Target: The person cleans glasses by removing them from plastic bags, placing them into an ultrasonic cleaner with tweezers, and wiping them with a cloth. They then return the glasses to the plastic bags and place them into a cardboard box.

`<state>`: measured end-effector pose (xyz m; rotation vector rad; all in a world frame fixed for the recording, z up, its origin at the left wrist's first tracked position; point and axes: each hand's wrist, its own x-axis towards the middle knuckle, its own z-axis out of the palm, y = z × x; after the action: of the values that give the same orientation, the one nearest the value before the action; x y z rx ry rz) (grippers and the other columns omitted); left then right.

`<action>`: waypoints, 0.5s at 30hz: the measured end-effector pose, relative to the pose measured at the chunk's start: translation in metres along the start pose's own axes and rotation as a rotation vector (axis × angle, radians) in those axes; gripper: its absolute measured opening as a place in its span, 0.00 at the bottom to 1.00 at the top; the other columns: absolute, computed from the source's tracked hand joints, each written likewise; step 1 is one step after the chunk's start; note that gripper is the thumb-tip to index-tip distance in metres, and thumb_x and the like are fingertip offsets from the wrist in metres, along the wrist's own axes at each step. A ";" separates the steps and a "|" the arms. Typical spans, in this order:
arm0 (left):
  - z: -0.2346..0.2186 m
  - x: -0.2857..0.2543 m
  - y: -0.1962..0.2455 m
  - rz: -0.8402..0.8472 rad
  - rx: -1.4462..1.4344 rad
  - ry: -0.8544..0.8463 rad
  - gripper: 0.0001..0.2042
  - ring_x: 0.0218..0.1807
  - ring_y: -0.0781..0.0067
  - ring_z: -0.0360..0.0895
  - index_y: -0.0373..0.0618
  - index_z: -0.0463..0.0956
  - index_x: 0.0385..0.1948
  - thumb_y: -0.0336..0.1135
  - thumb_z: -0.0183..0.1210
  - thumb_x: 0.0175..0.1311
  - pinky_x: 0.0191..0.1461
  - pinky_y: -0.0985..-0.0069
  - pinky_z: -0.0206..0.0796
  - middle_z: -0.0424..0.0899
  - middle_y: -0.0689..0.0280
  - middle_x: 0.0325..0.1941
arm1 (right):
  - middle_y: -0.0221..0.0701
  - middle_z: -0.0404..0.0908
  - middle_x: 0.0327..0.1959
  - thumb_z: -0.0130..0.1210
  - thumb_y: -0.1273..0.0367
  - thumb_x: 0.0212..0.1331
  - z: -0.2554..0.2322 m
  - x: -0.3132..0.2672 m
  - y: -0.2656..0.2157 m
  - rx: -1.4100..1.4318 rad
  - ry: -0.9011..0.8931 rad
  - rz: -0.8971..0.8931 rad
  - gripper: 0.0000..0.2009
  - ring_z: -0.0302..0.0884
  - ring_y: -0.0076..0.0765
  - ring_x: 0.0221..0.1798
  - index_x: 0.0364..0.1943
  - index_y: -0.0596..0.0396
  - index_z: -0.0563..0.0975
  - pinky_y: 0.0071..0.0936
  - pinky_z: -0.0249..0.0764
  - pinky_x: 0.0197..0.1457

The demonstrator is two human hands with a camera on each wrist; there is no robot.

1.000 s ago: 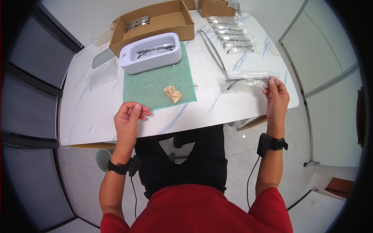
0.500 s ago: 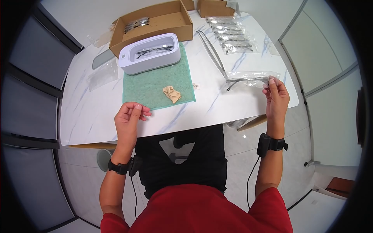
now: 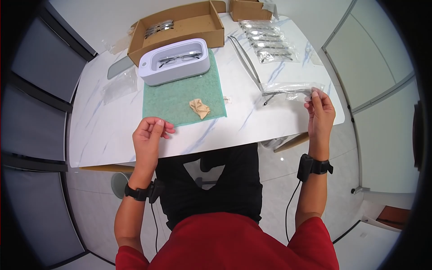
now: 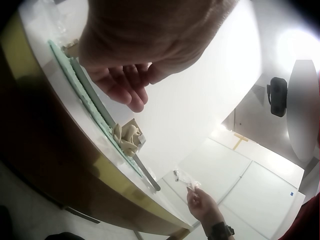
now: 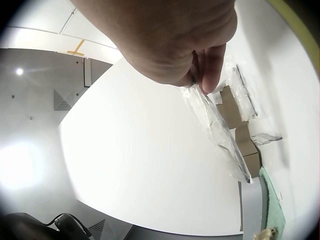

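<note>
My right hand [image 3: 321, 110] pinches the right end of a clear plastic bag [image 5: 212, 122] between thumb and fingers. Inside that bag lie dark-framed eyeglasses [image 3: 270, 95]. It is held at the right side of the table, by the lower end of long metal tweezers [image 3: 246, 60]. My left hand [image 3: 147, 135], fingers loosely bent and holding nothing, is at the lower left edge of a green towel [image 3: 166, 103]. A crumpled tan cloth [image 3: 199, 108] lies on that towel. Behind it stands a pale lilac ultrasonic cleaner [image 3: 180, 74] with eyeglasses [image 3: 181, 58] in its basin.
A cardboard tray [image 3: 198, 38] with several eyeglasses [image 3: 159, 28] stands at the back. Several bagged eyeglasses [image 3: 267, 41] lie in a row at the back right, before a small box [image 3: 249, 10]. At left are a loose plastic bag [image 3: 120, 85] and a grey translucent lid [image 3: 120, 67].
</note>
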<state>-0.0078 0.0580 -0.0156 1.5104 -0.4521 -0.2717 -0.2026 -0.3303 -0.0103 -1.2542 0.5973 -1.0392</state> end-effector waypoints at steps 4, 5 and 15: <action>-0.001 -0.001 0.002 -0.016 0.002 0.012 0.07 0.36 0.73 0.84 0.38 0.76 0.39 0.32 0.54 0.75 0.41 0.78 0.72 0.87 0.58 0.36 | 0.30 0.83 0.36 0.59 0.72 0.67 0.000 0.000 -0.002 -0.014 0.015 0.009 0.10 0.80 0.22 0.35 0.48 0.63 0.80 0.19 0.79 0.38; -0.002 -0.001 0.001 -0.013 0.009 0.018 0.07 0.36 0.73 0.84 0.38 0.76 0.39 0.32 0.54 0.75 0.41 0.78 0.72 0.87 0.58 0.36 | 0.30 0.83 0.36 0.59 0.72 0.67 0.001 0.000 -0.002 -0.012 0.019 0.009 0.10 0.80 0.22 0.35 0.47 0.63 0.80 0.19 0.79 0.38; -0.009 -0.003 -0.007 -0.004 0.008 0.053 0.07 0.35 0.76 0.82 0.39 0.77 0.38 0.32 0.54 0.75 0.40 0.79 0.71 0.86 0.62 0.35 | 0.31 0.83 0.36 0.59 0.71 0.68 -0.018 -0.002 -0.009 -0.044 0.052 -0.031 0.10 0.80 0.22 0.34 0.46 0.64 0.80 0.19 0.79 0.38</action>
<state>-0.0063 0.0669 -0.0230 1.5226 -0.4082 -0.2323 -0.2213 -0.3366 -0.0068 -1.2814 0.6458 -1.0923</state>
